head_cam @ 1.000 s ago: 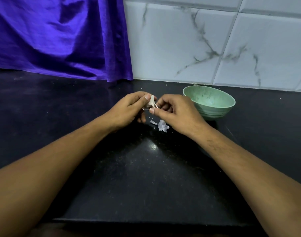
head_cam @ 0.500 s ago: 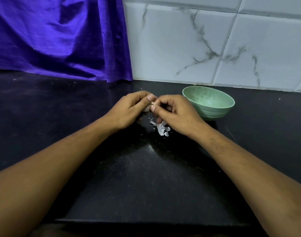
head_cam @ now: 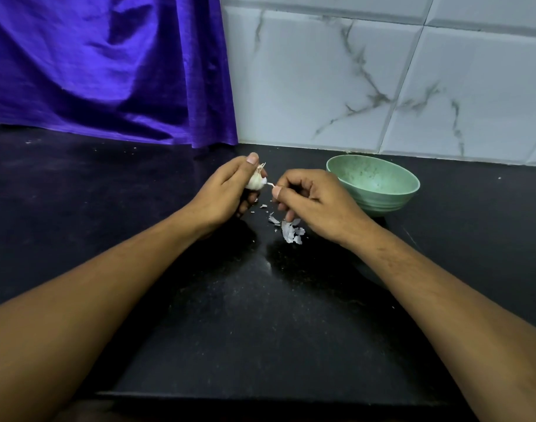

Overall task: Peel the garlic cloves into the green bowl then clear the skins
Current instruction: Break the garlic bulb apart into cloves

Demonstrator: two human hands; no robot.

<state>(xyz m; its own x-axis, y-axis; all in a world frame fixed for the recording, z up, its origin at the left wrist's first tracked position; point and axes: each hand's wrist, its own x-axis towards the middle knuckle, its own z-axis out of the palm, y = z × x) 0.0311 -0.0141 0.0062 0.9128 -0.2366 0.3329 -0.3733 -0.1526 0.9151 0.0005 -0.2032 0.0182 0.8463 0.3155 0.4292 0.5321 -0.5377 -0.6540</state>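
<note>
Left hand (head_cam: 227, 193) has its fingers wrapped round the garlic (head_cam: 256, 182), holding it up off the black counter (head_cam: 260, 315) so the other hand can work at it. Right hand (head_cam: 315, 199) pinches a thin strip of skin (head_cam: 270, 184) between thumb and forefinger, just right of the garlic, probably to tear it off. Loose skins (head_cam: 291, 231) pile up under the right hand, handy for clearing later. The green bowl (head_cam: 382, 202) sits just right of that hand, close enough for dropping cloves in.

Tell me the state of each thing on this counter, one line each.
Garlic: partly peeled, held off the counter.
Left hand: grips the garlic.
Right hand: pinches a skin strip.
Green bowl: upright, no cloves visible inside.
Skins: loose pile on the counter.
</note>
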